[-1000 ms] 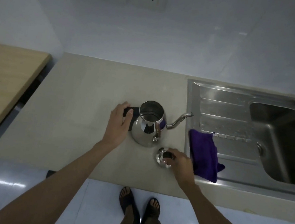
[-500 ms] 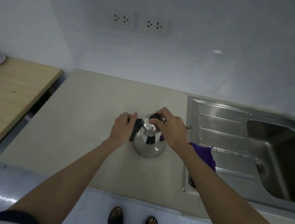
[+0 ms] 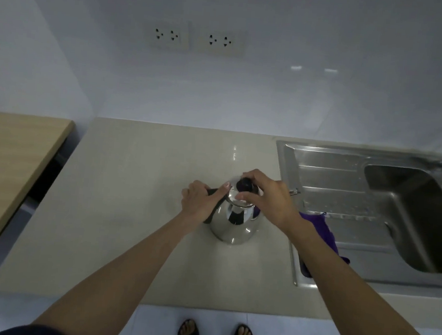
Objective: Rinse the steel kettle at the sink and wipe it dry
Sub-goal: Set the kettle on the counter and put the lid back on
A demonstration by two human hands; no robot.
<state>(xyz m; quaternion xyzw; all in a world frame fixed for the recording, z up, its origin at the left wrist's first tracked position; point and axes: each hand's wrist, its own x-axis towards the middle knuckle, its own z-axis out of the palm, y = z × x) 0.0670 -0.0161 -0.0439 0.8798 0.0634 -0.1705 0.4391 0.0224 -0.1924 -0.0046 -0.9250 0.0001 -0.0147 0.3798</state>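
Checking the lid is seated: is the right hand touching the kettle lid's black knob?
Touching. The head view shows the right hand with fingers curled around the black knob atop the kettle.

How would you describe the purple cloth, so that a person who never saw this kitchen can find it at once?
Find the steel sink at the right of the beige counter. On the near left corner of its ribbed draining board, behind the right forearm, lies the purple cloth, crumpled. It is the only coloured, soft thing there; the kettle beside it is shiny steel.
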